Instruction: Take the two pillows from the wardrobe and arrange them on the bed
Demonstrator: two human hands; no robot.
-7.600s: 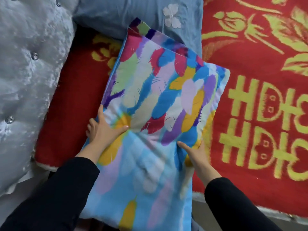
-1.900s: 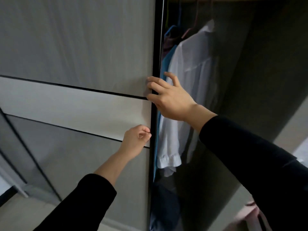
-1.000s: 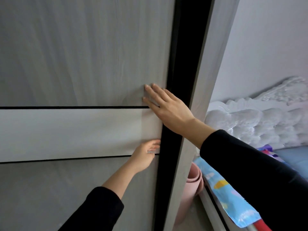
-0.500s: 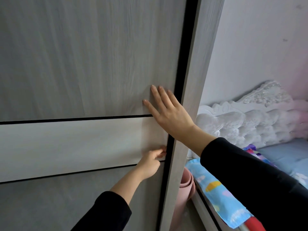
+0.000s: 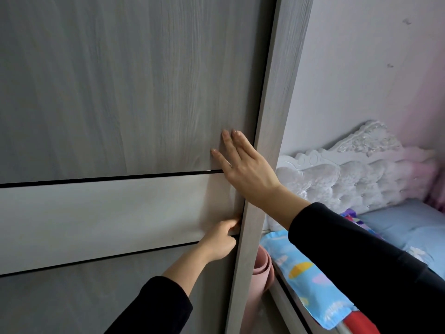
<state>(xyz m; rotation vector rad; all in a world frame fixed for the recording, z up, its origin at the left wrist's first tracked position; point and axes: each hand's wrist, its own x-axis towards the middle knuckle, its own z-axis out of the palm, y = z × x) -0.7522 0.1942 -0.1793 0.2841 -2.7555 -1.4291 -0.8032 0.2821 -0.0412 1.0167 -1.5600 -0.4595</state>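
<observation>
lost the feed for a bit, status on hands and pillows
Right hand flat on wardrobe door, left hand curled at its edge. Door shut against frame. Feather-print pillow on bed. Nothing in the way.

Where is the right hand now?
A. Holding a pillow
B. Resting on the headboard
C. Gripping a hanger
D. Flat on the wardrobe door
D: the right hand lies open with fingers spread against the wardrobe door, beside the frame.
</observation>
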